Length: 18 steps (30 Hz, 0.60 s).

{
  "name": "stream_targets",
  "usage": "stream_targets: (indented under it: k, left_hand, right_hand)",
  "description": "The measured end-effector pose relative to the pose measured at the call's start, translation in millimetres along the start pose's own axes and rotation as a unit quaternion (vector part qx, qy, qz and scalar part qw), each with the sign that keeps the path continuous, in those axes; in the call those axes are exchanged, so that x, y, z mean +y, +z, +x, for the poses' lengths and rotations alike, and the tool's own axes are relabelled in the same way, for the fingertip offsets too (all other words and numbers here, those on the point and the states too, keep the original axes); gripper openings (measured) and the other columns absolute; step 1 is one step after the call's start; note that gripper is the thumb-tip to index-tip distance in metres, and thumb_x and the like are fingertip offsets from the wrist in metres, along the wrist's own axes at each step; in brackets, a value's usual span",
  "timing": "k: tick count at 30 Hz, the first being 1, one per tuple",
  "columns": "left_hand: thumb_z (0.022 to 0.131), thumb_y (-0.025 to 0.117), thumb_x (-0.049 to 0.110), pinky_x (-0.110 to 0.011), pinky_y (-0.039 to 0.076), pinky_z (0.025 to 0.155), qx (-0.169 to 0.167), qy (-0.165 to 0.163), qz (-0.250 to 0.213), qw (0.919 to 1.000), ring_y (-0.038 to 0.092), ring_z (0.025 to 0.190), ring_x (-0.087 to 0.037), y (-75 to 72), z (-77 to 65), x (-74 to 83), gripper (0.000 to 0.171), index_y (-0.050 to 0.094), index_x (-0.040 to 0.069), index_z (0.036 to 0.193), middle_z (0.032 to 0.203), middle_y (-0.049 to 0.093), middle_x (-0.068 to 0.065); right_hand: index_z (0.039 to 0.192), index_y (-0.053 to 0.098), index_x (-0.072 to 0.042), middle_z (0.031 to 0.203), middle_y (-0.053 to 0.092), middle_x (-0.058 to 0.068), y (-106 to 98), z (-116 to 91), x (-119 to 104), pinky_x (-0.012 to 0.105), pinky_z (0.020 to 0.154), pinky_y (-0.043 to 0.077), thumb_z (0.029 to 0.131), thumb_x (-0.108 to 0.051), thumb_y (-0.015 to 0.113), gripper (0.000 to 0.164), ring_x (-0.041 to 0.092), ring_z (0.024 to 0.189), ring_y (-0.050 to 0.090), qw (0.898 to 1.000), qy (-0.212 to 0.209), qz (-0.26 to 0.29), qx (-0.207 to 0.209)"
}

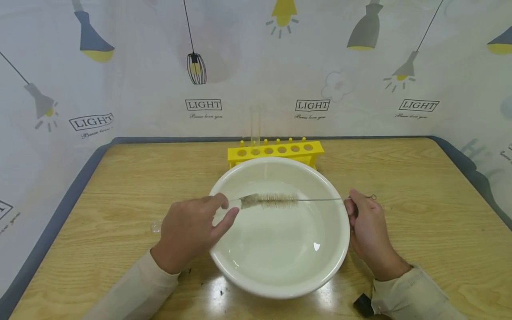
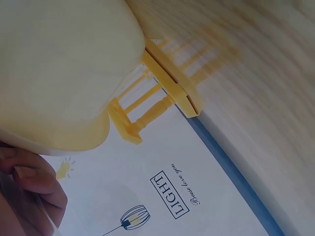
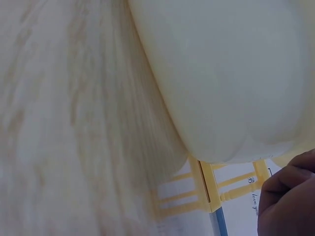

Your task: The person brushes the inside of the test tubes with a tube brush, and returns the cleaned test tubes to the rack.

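My left hand [image 1: 188, 226] grips a clear glass test tube [image 1: 156, 227] over the near-left side of a white basin [image 1: 276, 291]. The tube's rounded end shows left of the hand; its middle is hidden by the hand. A test tube brush [image 1: 280, 200] lies level across the basin, its left bristles pressed together inside the tube's mouth and the others outside. At the basin's right rim, my right hand [image 1: 368, 226] pinches the brush's wire handle near its looped end. In the right wrist view, curled fingers [image 3: 288, 189] of the right hand show beside the basin.
Behind the basin stands a yellow test tube rack [image 1: 276, 151] with a clear tube [image 1: 255, 129] upright in it. A small black object [image 1: 363, 306] is by the right sleeve. The wooden table [image 1: 420, 178] meets a printed wall cloth at the back.
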<state>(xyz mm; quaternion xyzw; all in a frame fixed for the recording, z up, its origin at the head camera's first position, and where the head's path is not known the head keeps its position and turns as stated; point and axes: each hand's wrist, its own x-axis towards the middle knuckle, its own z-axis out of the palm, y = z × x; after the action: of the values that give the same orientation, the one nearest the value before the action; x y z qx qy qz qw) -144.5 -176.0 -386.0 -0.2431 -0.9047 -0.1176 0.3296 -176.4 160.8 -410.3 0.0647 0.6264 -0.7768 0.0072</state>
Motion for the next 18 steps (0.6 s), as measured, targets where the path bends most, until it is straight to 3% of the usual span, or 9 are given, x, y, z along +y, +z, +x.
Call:
stream_targets:
  k: [8, 18]
  left_hand:
    - [0.099, 0.044, 0.046, -0.019, 0.019, 0.038, 0.000, -0.002, 0.000, 1.0000, 0.030, 0.040, -0.003, -0.3, -0.8, 0.1, 0.040, 0.062, 0.017, 0.079, 0.049, 0.043, 0.010]
    - [0.099, 0.044, 0.045, -0.018, 0.017, 0.039, 0.009, -0.001, -0.003, 1.0000, 0.026, 0.040, -0.002, 0.5, -0.3, 0.7, 0.039, 0.062, 0.017, 0.078, 0.048, 0.040, 0.011]
  right_hand:
    - [0.060, 0.046, -0.011, 0.051, 0.036, -0.008, 1.1, -0.9, -0.3, 0.020, 0.042, 0.034, 0.108, -0.030, 0.042, 0.052, 0.004, 0.043, 0.035, 1.000, -0.002, 0.004, -0.007]
    - [0.061, 0.045, -0.011, 0.052, 0.036, -0.009, 0.4, -1.4, -0.5, 0.020, 0.043, 0.034, 0.108, -0.030, 0.041, 0.051, 0.005, 0.045, 0.034, 1.000, -0.002, 0.001, -0.014]
